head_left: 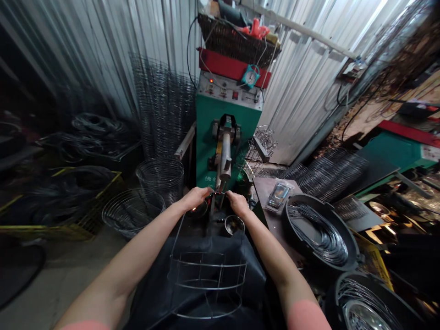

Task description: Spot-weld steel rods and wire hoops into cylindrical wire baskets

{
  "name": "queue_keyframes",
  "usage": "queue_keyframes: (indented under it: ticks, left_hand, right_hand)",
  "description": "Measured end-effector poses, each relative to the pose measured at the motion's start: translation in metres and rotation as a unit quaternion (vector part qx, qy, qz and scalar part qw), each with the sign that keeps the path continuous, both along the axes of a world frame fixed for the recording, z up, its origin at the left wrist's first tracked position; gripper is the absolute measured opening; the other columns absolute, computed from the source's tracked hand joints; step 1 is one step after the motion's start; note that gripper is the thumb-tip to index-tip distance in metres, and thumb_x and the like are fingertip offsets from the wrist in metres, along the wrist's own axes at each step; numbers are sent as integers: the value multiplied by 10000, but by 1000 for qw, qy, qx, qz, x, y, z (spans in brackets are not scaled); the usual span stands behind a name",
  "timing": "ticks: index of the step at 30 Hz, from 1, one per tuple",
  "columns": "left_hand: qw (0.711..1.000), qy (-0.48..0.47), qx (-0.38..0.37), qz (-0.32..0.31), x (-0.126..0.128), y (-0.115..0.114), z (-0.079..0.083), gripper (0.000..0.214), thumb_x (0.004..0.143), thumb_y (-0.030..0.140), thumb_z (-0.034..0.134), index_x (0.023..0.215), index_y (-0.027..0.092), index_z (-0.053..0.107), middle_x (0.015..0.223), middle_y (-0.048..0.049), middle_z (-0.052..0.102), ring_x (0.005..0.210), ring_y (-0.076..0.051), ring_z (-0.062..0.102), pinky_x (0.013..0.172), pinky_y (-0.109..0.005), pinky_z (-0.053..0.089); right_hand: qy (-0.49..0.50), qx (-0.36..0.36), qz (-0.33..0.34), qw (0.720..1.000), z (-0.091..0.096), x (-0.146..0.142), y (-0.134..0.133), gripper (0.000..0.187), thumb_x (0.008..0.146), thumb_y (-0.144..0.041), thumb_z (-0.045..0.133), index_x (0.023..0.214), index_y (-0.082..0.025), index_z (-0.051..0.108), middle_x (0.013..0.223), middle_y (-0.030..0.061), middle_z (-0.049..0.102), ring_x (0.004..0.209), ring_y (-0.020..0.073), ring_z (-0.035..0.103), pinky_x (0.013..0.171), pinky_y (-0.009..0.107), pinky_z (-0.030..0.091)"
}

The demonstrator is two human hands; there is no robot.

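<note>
Steel-wire basket frame [208, 284] hangs over your black apron [151, 293]; both grips, left hand [195, 198] and right hand [237, 204], clamp its upper wire, apparently steadying it at the green spot-welding machine [209, 137].

Smooth steel wire frame [208, 285] (faintly glossy), matt black apron [151, 284].

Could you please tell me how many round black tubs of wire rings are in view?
2. One tub sits to the right of the right hand; the other tub sits lower, in the bottom right corner, partly cut off. Others may be hidden.
</note>
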State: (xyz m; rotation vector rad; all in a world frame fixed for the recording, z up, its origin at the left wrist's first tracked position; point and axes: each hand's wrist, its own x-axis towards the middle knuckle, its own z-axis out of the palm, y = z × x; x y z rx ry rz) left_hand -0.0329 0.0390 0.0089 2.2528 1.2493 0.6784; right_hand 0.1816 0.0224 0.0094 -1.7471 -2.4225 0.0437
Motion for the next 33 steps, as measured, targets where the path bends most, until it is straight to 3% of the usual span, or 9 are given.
queue_keyframes:
  ticks: [15, 19, 22, 26, 28, 30, 33]
  left_hand:
    - [999, 26, -18, 11, 0, 5, 6, 276, 812, 296, 387, 919, 177, 612, 766, -54, 668, 733, -174, 615, 652, -240, 413]
    - [999, 28, -19, 9, 0, 6, 7, 267, 800, 302, 400, 884, 180, 622, 745, -51, 664, 724, -173, 607, 652, -241, 413]
    - [999, 28, -17, 11, -1, 4, 10, 281, 800, 310, 392, 900, 181, 622, 714, -43, 652, 698, -168, 592, 639, -243, 411]
    - [1000, 24, -18, 11, -2, 1, 14, 296, 797, 336, 391, 913, 187, 619, 628, -17, 610, 624, -158, 564, 599, -240, 403]
    - [999, 20, -23, 13, -2, 0, 14, 297, 790, 341, 398, 908, 181, 619, 578, -6, 580, 585, -153, 545, 584, -241, 401]
    - [999, 16, -31, 17, -2, -1, 14, 306, 789, 350, 397, 913, 176, 615, 551, 4, 558, 554, -147, 527, 570, -242, 401]
    - [998, 9, -49, 28, 0, -2, 13, 330, 795, 368, 380, 938, 173, 604, 535, 13, 542, 504, -138, 502, 524, -240, 397]
  right_hand:
    - [45, -11, -36, 998, 6, -3, 1, 212, 906, -315, 384, 958, -225, 568, 806, 46, 673, 713, 153, 594, 569, 224, 264]
    - [142, -25, -34, 989, 0, 2, 5, 201, 873, -326, 433, 825, -197, 580, 717, 16, 628, 670, 130, 555, 571, 205, 300]
    - [304, -82, -26, 949, -8, 15, -2, 212, 845, -325, 444, 763, -171, 564, 656, -9, 581, 617, 111, 532, 562, 193, 348]
    - [491, -227, -45, 840, -20, 31, -24, 191, 830, -301, 418, 852, -153, 536, 640, -15, 572, 510, 95, 531, 499, 197, 393]
    - [538, -249, -58, 803, -24, 34, -33, 182, 821, -293, 427, 867, -147, 527, 658, -10, 582, 483, 88, 533, 472, 193, 398]
    - [547, -228, -70, 803, -25, 33, -37, 163, 810, -280, 444, 833, -144, 531, 655, -11, 582, 456, 77, 520, 449, 181, 387]
    - [522, -181, -84, 829, -23, 31, -34, 150, 798, -261, 458, 771, -142, 546, 606, -26, 561, 419, 68, 488, 427, 174, 367]
